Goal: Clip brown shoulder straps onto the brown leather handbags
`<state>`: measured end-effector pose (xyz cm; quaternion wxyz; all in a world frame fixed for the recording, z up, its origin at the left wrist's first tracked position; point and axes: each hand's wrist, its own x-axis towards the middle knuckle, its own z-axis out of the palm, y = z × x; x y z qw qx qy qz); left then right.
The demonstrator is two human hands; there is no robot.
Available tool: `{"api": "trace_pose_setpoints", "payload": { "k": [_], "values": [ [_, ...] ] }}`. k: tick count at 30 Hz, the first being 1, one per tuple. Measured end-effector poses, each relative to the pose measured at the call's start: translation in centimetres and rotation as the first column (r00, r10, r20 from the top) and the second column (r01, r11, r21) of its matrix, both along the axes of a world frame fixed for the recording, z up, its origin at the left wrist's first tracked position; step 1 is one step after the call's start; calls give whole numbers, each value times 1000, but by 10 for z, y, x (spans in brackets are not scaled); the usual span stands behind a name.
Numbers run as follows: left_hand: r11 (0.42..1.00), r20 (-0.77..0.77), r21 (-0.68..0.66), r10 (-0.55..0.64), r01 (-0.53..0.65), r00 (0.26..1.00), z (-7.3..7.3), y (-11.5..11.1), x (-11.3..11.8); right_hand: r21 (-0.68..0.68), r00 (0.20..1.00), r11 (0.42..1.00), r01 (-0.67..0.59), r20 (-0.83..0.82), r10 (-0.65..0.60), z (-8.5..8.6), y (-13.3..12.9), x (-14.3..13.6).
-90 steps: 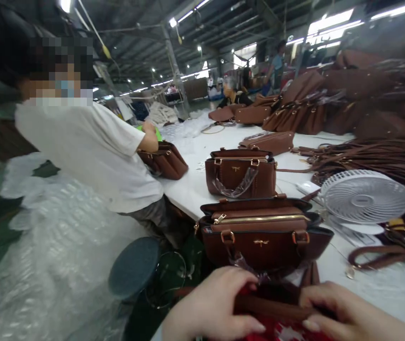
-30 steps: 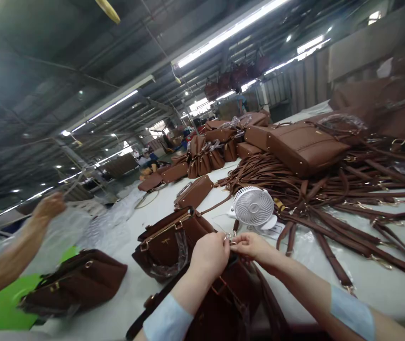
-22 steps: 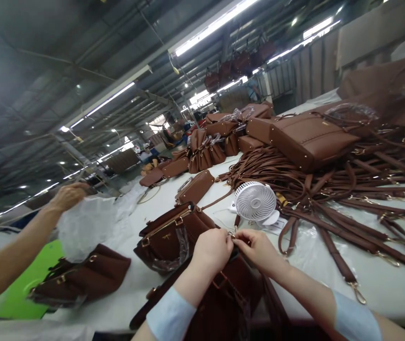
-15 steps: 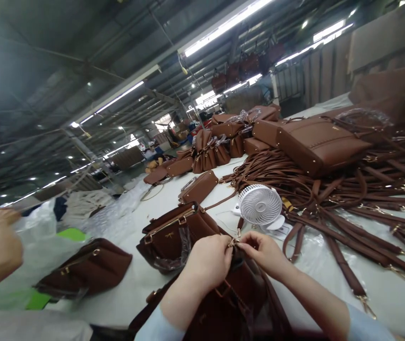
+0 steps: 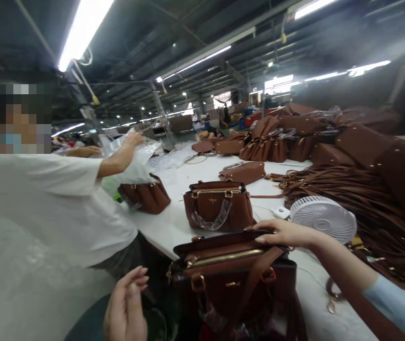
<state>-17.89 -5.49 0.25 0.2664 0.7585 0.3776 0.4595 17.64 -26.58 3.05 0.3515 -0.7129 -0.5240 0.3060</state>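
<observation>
A brown leather handbag (image 5: 231, 279) stands upright in front of me, its gold zipper and small gold bow emblem facing me. A brown strap (image 5: 257, 279) lies across its right front, and clear plastic covers the handle. My right hand (image 5: 280, 233) grips the bag's back rim near the right end, thumb and fingers over the edge. Low at left, my left hand (image 5: 126, 303) is raised with fingers extended, apart from the bag and holding nothing. Just behind stands a second brown handbag (image 5: 218, 203) with a plastic-wrapped handle.
A co-worker in a white shirt (image 5: 64, 203) reaches over plastic sheeting at left, by another handbag (image 5: 145, 195). A white fan (image 5: 323, 220) stands at right, beside piled brown straps (image 5: 333, 182). Several more bags (image 5: 269, 142) lie on the white table (image 5: 174, 222).
My view has swung left, bringing the co-worker's body into sight. Both hands have left the metal clasp at the bag's end; the left moved away, the right shifted onto the rim.
</observation>
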Motion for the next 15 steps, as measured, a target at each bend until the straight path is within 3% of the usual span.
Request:
{"api": "trace_pose_setpoints", "payload": {
  "k": [2,6,11,15],
  "values": [
    [994,18,-95,61,-59,998,-10,9,-18,-107,995,990,-95,-18,93,2,20,4],
    [974,25,-195,119,-112,993,-29,16,-41,-123,989,989,-79,114,93,-1,39,-6],
    [932,-9,-355,69,-68,998,-55,18,-47,-40,972,997,-71,222,78,-6,22,-29],
    [891,-24,-455,-18,5,1000,-75,13,-36,-21,969,996,-82,234,84,13,9,-54]
  ]
}}
